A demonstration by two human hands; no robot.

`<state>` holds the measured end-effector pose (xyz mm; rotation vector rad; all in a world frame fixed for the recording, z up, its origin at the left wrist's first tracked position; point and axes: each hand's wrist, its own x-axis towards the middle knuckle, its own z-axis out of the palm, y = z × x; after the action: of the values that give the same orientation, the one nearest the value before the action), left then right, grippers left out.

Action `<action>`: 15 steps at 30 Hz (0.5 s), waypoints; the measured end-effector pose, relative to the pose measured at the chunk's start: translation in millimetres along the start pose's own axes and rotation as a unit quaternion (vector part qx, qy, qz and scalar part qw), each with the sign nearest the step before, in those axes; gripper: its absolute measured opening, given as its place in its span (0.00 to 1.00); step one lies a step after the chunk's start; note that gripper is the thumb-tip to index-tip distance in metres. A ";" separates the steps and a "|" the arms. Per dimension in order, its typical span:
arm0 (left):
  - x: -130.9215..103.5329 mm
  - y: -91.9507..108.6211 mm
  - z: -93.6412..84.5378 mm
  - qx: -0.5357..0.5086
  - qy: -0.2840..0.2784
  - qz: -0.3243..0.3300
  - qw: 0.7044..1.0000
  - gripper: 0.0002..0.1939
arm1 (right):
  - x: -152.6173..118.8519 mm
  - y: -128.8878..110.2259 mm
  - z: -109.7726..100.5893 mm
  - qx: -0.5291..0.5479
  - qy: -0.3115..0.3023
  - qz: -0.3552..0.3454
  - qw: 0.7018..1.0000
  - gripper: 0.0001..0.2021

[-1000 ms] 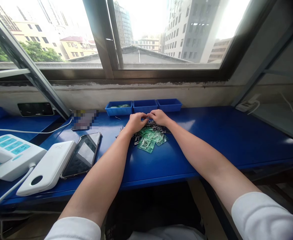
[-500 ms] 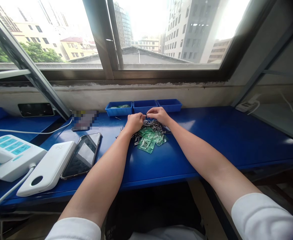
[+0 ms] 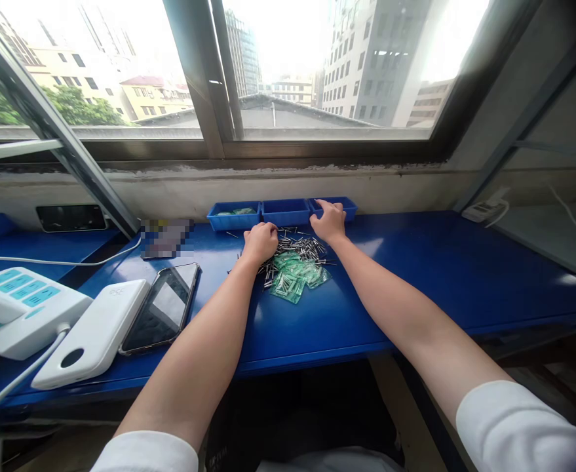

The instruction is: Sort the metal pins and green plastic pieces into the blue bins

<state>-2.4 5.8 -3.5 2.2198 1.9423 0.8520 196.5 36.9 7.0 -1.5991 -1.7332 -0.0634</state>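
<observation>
though near left hand (image 3: 261, 242) earlier, right hand (image 3: 330, 221) now by rightmost bin (image 3: 350, 212)

Head camera: worn up top, gazing forward and down between two forearms (image 3: 209, 328).
Blue bench (image 3: 440, 275): seen from above, sweeping right across the middle.
Window (image 3: 209, 78): ahead, up top, beyond the bench.
Sleeves (image 3: 145, 452): right up close, left hand (image 3: 261, 242) and right hand (image 3: 329, 221) farther out, near centre.

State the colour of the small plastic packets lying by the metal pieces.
The packets are see-through green, as the head view shows.
</observation>
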 end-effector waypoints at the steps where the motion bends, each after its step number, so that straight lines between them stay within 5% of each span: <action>1: 0.3 -1.0 0.4 0.002 -0.002 -0.004 1.000 0.16 | 0.1 1.9 -0.5 -0.015 -0.004 0.010 1.000 0.26; 15: -1.6 -4.0 6.4 0.056 -0.062 0.009 0.996 0.18 | 2.7 18.8 3.2 -0.082 -0.082 0.050 0.992 0.31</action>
<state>-3.3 7.0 -11.1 2.2936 1.9622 0.6054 211.5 44.8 -2.1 -1.8542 -1.8075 -0.0277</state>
